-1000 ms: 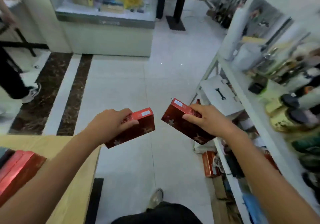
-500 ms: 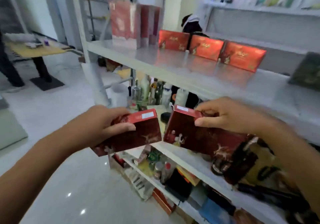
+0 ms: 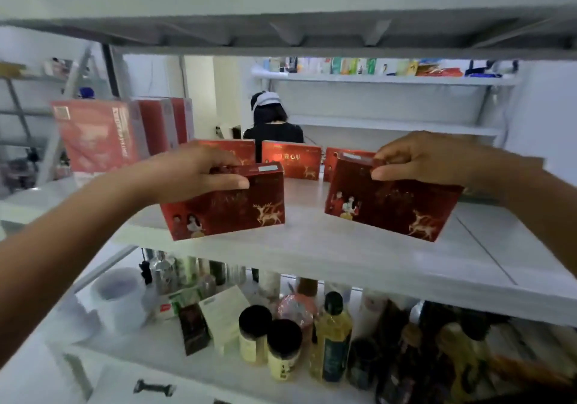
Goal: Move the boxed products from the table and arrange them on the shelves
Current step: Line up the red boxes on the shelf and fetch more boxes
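My left hand (image 3: 193, 174) grips the top of a dark red box with a gold deer print (image 3: 231, 207), held upright at the front of the white shelf (image 3: 327, 247). My right hand (image 3: 418, 161) pinches the top edge of a second matching red box (image 3: 390, 207), tilted slightly, its lower edge at the shelf surface. Behind them a row of three similar red boxes (image 3: 292, 160) stands along the back of the same shelf. Taller red cartons (image 3: 100, 135) stand at the shelf's left end.
The shelf board above (image 3: 296, 33) hangs low over the hands. Below, a lower shelf holds bottles and jars (image 3: 284, 347) and white rolls (image 3: 121, 300). A person in black (image 3: 271, 128) sits beyond the shelving, with wall shelves (image 3: 384, 78) behind.
The view has swung from the floor and table up to the shelf. Both hands have carried their red boxes up and forward onto the shelf level, now upright.
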